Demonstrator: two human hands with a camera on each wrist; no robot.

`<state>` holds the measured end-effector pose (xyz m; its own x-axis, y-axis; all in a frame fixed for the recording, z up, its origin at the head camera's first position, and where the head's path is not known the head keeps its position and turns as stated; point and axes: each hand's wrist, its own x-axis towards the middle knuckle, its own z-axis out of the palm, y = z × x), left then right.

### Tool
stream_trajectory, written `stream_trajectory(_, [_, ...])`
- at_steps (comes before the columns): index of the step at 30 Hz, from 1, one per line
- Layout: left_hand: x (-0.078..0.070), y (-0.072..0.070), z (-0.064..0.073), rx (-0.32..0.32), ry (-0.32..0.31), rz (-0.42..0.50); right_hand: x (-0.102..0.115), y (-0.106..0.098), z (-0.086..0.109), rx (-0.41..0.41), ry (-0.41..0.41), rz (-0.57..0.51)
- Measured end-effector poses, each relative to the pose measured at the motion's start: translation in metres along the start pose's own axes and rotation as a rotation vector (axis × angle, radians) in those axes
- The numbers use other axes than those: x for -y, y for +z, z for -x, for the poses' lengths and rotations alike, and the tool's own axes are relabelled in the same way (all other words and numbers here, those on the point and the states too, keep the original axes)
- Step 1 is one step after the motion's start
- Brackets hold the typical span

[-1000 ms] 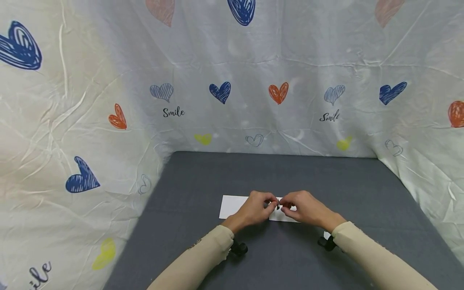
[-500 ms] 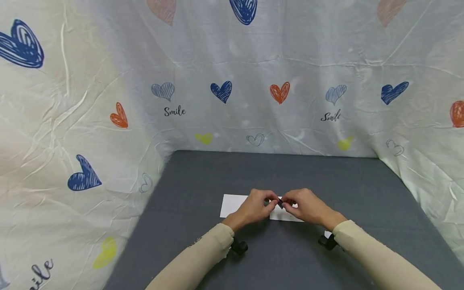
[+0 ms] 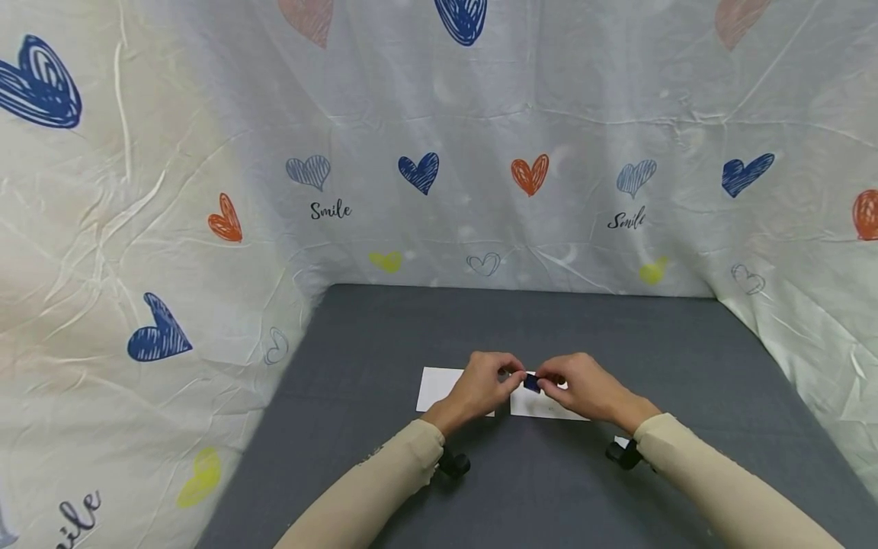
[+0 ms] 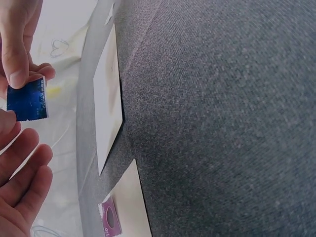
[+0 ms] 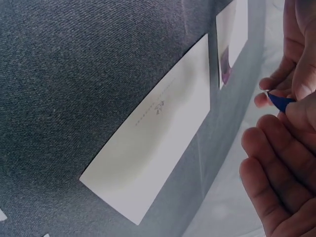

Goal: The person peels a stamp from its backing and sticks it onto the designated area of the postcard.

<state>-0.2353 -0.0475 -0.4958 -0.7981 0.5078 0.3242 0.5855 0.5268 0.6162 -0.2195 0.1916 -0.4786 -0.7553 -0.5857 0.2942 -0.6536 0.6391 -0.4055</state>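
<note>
A dark blue postage stamp (image 3: 531,383) with a perforated edge is held between both hands above the right-hand white envelope (image 3: 542,406). My left hand (image 3: 480,387) pinches one edge between thumb and finger, its other fingers loosely bent. At the opposite edge, my right hand (image 3: 584,387) pinches with thumb and forefinger. White print shows along one side of the stamp (image 4: 28,100) in the left wrist view. From the right wrist it appears as a bent blue sliver (image 5: 281,101). A small printed emblem marks the envelope below (image 5: 153,133).
On the left, a second white envelope (image 3: 437,387) lies partly behind my left hand; a purple stamp (image 4: 110,217) sits on it. A small white piece (image 3: 620,441) shows by my right wrist. The grey cloth-covered table (image 3: 411,328) meets a heart-printed curtain (image 3: 459,221).
The small dark piece between my fingertips has turned, so its flat blue face now shows. Both hands have risen slightly and stand a little further apart.
</note>
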Motion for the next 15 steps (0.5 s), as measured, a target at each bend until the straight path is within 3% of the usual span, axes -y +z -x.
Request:
stream_trajectory(9, [-0.006,0.003,-0.007,0.014,0.045,-0.001,-0.004,-0.008,0.004,-0.097,0.053,0.028])
stream_trajectory(15, [-0.014,0.008,-0.015,0.02,0.028,0.02,-0.01,-0.014,0.006,-0.133,0.079,0.001])
